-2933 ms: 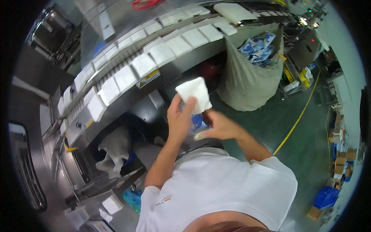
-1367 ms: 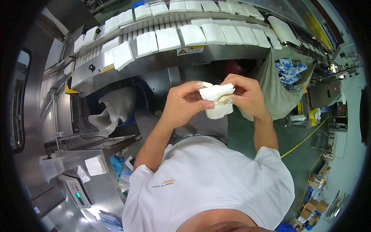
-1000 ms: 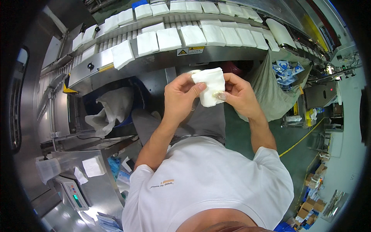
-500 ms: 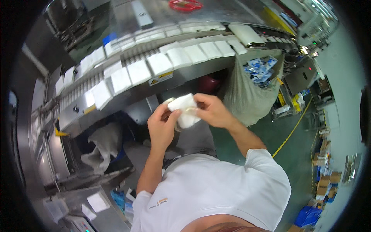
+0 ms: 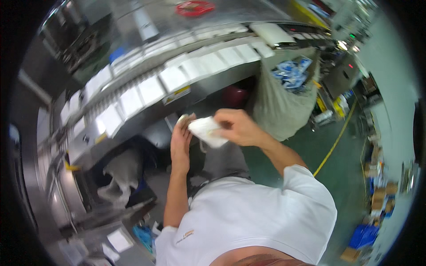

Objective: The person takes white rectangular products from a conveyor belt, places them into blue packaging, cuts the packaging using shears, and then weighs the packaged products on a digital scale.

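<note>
A small white folded pad of soft sheet (image 5: 207,131) is in front of my body, slightly blurred by motion. My right hand (image 5: 239,127) pinches its right side between thumb and fingers. My left hand (image 5: 181,139) is at the pad's left edge, its fingers stretched upward and not wrapped around it; whether they touch the pad I cannot tell. Something pale shows at the left fingertips, too smeared to name. Beyond my hands, a conveyor (image 5: 128,80) carries rows of similar white folded pads (image 5: 152,90).
Right of the conveyor's near side hangs a large pale sack (image 5: 282,108) with blue and white wrappers (image 5: 293,73) inside. A red ring-shaped item (image 5: 195,8) lies on the metal top. Lower left stands a metal table (image 5: 100,241) with white sheets (image 5: 120,240). Cardboard boxes (image 5: 378,197) line the right wall.
My left hand has loosened from the pad and its fingers have straightened. My right hand keeps the pad, which has tilted and shifted slightly left and down. The whole view has swung a little.
</note>
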`<action>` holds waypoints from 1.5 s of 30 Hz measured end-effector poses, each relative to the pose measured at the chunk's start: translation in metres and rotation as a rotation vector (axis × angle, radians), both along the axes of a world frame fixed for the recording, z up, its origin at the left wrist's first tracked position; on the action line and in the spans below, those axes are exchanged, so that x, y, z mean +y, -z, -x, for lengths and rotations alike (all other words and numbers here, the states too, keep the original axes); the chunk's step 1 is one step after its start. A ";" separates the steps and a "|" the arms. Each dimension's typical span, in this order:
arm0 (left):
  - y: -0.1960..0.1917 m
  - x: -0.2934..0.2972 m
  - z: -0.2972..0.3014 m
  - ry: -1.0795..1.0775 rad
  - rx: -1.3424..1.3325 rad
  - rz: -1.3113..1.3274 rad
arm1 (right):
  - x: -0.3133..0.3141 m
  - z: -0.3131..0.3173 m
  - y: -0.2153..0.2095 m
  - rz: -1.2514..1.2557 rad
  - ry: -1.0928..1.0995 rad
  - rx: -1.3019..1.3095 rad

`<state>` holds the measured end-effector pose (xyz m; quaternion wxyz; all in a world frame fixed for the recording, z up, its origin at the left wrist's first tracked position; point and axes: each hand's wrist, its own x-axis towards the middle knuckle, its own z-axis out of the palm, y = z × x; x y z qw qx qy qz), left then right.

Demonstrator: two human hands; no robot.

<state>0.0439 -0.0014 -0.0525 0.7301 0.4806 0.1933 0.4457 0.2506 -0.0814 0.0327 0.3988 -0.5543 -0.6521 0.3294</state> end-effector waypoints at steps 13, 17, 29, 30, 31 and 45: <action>-0.037 -0.022 -0.016 -0.098 0.200 0.022 | 0.000 0.009 0.003 -0.142 0.306 -0.089; -0.055 -0.020 -0.006 0.019 0.092 0.174 | -0.008 0.005 0.016 0.077 0.162 0.490; -0.080 -0.019 0.002 0.119 0.294 -0.027 | 0.005 -0.008 -0.020 -0.031 0.006 0.029; -0.079 -0.020 0.003 0.132 0.245 0.001 | 0.005 -0.008 -0.017 -0.025 0.062 0.130; -0.077 -0.021 0.004 0.145 0.196 0.029 | 0.004 -0.006 -0.011 -0.018 0.116 0.230; -0.079 -0.011 0.029 0.317 0.127 0.145 | -0.015 -0.009 0.016 0.290 0.083 0.825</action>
